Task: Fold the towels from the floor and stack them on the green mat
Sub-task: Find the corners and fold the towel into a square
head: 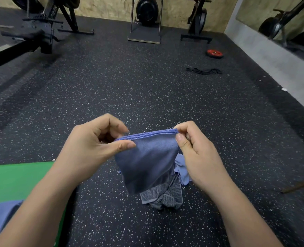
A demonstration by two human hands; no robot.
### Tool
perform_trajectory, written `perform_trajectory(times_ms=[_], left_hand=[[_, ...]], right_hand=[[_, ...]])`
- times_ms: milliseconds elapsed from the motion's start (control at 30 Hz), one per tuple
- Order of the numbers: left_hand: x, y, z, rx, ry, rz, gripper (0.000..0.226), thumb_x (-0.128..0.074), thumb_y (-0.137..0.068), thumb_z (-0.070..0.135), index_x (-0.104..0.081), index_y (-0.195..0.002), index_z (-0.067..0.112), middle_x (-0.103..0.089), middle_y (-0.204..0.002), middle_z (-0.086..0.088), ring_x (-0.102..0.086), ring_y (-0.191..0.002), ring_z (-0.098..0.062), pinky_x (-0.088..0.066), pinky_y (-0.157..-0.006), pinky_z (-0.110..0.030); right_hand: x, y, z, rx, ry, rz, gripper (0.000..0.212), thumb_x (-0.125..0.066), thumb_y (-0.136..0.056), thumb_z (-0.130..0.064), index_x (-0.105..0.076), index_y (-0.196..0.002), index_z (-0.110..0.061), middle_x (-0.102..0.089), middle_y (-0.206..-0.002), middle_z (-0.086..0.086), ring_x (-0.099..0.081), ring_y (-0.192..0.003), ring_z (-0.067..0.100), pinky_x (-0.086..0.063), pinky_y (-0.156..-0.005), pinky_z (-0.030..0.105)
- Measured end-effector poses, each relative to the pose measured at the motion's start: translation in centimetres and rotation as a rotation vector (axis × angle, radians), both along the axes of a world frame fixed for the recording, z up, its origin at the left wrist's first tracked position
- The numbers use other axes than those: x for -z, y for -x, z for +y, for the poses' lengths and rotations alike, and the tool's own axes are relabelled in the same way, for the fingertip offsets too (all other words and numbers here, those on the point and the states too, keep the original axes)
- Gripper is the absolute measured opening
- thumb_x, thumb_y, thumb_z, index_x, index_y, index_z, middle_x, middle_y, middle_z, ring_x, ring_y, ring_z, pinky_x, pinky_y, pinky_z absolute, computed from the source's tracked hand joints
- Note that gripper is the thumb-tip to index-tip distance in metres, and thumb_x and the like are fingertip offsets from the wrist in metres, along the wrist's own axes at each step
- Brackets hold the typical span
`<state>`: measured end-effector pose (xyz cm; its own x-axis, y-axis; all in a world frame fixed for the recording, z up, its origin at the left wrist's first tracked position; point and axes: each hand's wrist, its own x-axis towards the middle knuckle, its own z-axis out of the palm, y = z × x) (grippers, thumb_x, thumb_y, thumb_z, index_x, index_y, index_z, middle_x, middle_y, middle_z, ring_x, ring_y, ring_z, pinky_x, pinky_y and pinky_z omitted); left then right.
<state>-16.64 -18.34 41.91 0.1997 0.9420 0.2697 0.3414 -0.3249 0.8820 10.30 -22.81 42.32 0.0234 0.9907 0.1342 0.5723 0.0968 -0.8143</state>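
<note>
A blue towel [147, 161] hangs doubled over in front of me, held up by its top edge. My left hand [94, 141] pinches the left end of that edge between thumb and fingers. My right hand [195, 150] pinches the right end the same way. Below the hanging towel, a grey striped towel [165, 196] and a pale blue towel [182, 170] lie crumpled together on the floor. The green mat [14, 179] lies at the lower left, and a blue towel [0, 216] rests on its near part, partly hidden by my left forearm.
The black speckled rubber floor [147, 90] spreads ahead. Exercise machines [40, 29] stand at the back. A red weight plate [214, 53] and a black band [203, 70] lie at the back right. A brown stick [299, 186] lies at the right edge, and a wall runs along the right.
</note>
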Motion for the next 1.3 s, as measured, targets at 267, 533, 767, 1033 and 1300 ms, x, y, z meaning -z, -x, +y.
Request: perform_trajectory(times_ms=[267, 533, 767, 1033, 1300], left_hand=[[0.7, -2.9, -1.2, 0.158, -0.027, 0.178, 0.029, -0.092, -0.073, 0.057, -0.076, -0.080, 0.034, -0.075, -0.076, 0.012, -0.065, -0.066, -0.020, -0.052, -0.066, -0.042], [1.9, -3.5, -0.9, 0.179, 0.080, -0.048, 0.044, -0.095, -0.071, 0.053, -0.072, -0.099, 0.028, -0.074, -0.081, 0.003, -0.062, -0.071, -0.036, -0.048, -0.065, -0.049], [4.1, -3.5, -0.6, 0.443, 0.375, -0.128, 0.043, -0.085, -0.080, 0.041, -0.074, -0.117, 0.024, -0.079, -0.115, -0.004, -0.073, -0.107, -0.015, -0.056, -0.094, -0.029], [7.9, -3.5, 0.2, 0.415, 0.515, -0.051, 0.032, -0.090, -0.088, 0.032, -0.079, -0.107, 0.008, -0.077, -0.112, -0.024, -0.071, -0.097, -0.021, -0.059, -0.092, -0.056], [10.1, -0.8, 2.3, 0.394, 0.536, 0.176, 0.056, -0.090, -0.078, 0.060, -0.074, -0.110, 0.017, -0.080, -0.107, -0.006, -0.076, -0.103, -0.031, -0.060, -0.094, -0.052]], right_hand=[[0.0, 1.3, -0.6, -0.254, 0.192, -0.082, 0.039, -0.062, -0.088, -0.024, -0.063, -0.122, -0.044, -0.071, -0.111, -0.019, -0.066, -0.100, 0.002, -0.051, -0.089, 0.030], [1.3, 2.7, -0.7, -0.357, 0.075, -0.083, 0.025, -0.073, -0.101, -0.033, -0.059, -0.081, -0.030, -0.059, -0.073, -0.015, -0.052, -0.070, 0.004, -0.044, -0.067, 0.029], [1.0, 2.0, -0.5, -0.342, 0.006, -0.089, 0.014, -0.066, -0.105, -0.029, -0.065, -0.092, -0.025, -0.064, -0.080, -0.011, -0.059, -0.079, 0.009, -0.046, -0.073, 0.031], [-0.5, -0.2, -0.5, -0.201, -0.076, -0.014, 0.006, -0.064, -0.107, -0.030, -0.068, -0.103, -0.030, -0.070, -0.086, -0.006, -0.064, -0.080, 0.012, -0.052, -0.077, 0.035], [-0.9, -1.5, -0.2, 0.008, -0.193, 0.038, 0.007, -0.064, -0.107, -0.034, -0.069, -0.102, -0.035, -0.063, -0.078, 0.001, -0.056, -0.072, 0.020, -0.046, -0.070, 0.035]])
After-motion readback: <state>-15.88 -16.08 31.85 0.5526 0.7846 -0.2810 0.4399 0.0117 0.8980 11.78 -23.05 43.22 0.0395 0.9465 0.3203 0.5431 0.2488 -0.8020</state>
